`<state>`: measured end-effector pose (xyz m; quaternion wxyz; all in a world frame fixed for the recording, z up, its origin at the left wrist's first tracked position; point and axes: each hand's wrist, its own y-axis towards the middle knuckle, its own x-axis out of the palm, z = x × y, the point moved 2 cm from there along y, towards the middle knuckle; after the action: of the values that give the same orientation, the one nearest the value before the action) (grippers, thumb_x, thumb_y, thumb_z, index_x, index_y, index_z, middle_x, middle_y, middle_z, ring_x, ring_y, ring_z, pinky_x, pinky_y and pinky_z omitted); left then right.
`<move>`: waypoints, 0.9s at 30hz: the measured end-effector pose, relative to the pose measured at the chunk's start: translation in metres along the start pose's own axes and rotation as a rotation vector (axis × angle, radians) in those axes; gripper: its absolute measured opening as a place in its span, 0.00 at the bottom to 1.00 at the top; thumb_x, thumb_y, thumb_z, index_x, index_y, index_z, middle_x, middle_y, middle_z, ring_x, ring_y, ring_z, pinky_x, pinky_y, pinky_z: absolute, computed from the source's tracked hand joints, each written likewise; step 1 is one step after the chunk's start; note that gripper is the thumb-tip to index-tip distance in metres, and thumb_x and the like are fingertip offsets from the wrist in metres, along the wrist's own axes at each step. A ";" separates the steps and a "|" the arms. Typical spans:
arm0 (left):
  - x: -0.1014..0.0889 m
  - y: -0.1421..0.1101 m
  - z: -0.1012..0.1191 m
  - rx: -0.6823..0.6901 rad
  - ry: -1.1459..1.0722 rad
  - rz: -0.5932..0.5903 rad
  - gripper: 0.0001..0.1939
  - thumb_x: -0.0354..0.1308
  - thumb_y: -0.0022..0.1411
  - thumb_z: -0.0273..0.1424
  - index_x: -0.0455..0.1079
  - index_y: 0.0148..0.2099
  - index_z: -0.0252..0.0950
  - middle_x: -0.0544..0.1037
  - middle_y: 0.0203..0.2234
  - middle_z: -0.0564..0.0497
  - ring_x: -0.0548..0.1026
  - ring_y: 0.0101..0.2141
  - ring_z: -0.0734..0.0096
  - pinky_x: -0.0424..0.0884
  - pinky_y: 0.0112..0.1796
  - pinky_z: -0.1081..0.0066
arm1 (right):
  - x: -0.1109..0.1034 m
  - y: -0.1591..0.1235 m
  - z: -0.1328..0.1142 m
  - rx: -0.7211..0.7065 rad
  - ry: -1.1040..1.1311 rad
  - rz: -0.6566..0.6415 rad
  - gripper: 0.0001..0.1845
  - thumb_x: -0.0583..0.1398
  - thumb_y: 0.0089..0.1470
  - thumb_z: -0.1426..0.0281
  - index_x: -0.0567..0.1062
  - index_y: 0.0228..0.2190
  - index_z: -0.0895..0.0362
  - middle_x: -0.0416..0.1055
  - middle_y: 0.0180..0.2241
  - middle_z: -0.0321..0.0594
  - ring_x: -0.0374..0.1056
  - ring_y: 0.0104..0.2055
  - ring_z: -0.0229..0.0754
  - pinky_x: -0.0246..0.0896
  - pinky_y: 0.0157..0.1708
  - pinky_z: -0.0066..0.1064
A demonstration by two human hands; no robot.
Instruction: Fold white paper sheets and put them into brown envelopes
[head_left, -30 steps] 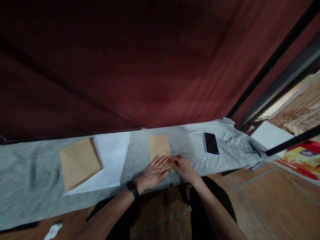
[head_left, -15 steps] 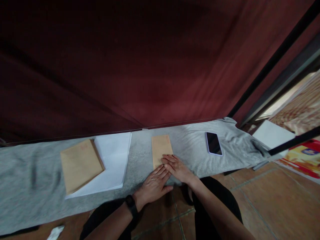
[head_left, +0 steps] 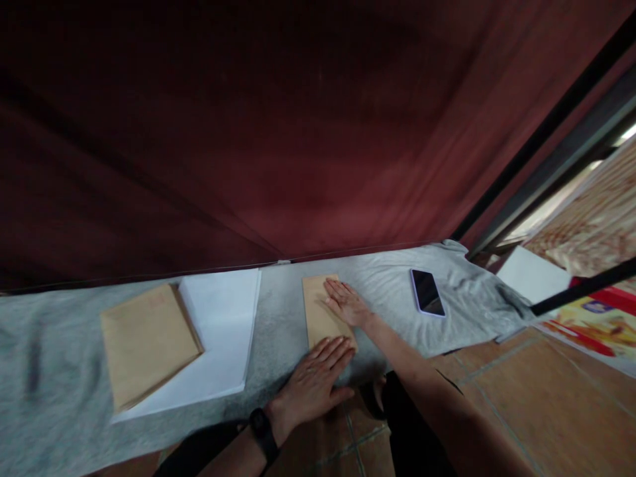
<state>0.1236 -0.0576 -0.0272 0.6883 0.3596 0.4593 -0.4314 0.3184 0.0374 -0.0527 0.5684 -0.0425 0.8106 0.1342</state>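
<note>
A brown paper envelope lies flat on the grey cloth in front of me. My left hand rests with outstretched fingers on its near end; a dark watch band is on that wrist. Farther up, my right hand lies flat across the envelope's right side, fingers extended. Neither hand is closed round anything. Parts of the envelope are covered by both hands.
To the left, a stack of brown envelopes overlaps white paper sheets. A phone lies on the cloth at right. Behind hangs a dark red curtain. A black bar and a white box stand at far right.
My right hand has slid away from me up the envelope, parting from my left hand. The left hand stays on the near end. The view has shifted slightly.
</note>
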 end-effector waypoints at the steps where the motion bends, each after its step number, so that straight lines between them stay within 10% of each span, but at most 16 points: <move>1: 0.001 0.000 0.000 0.003 0.000 0.003 0.38 0.52 0.70 0.49 0.43 0.75 0.45 0.52 0.71 0.48 0.52 0.70 0.60 0.48 0.68 0.57 | 0.001 0.006 0.003 0.011 -0.011 0.000 0.29 0.47 0.70 0.63 0.57 0.68 0.56 0.52 0.69 0.46 0.49 0.72 0.46 0.44 0.70 0.46; 9: 0.003 -0.002 -0.001 0.005 -0.016 -0.005 0.40 0.52 0.70 0.50 0.43 0.75 0.41 0.51 0.72 0.47 0.51 0.70 0.60 0.48 0.68 0.58 | 0.004 0.012 0.005 0.030 -0.041 0.057 0.29 0.47 0.70 0.64 0.54 0.68 0.54 0.52 0.70 0.47 0.49 0.72 0.48 0.43 0.70 0.51; 21: 0.009 -0.004 -0.001 -0.015 -0.124 0.033 0.40 0.51 0.67 0.54 0.54 0.72 0.37 0.60 0.68 0.41 0.58 0.67 0.55 0.53 0.66 0.58 | -0.018 -0.070 -0.032 -0.189 0.104 -0.251 0.29 0.45 0.72 0.59 0.48 0.70 0.47 0.46 0.71 0.37 0.42 0.73 0.41 0.36 0.72 0.47; 27: 0.006 -0.005 0.001 0.022 -0.157 0.044 0.41 0.55 0.65 0.53 0.54 0.72 0.37 0.60 0.69 0.41 0.58 0.68 0.55 0.53 0.66 0.57 | -0.031 -0.067 -0.038 -0.186 0.186 -0.456 0.29 0.39 0.72 0.54 0.51 0.69 0.45 0.42 0.72 0.31 0.35 0.74 0.40 0.28 0.73 0.43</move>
<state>0.1207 -0.0619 -0.0330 0.7277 0.3420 0.3910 -0.4479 0.3100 -0.0398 -0.0233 0.5006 -0.2884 0.8131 0.0718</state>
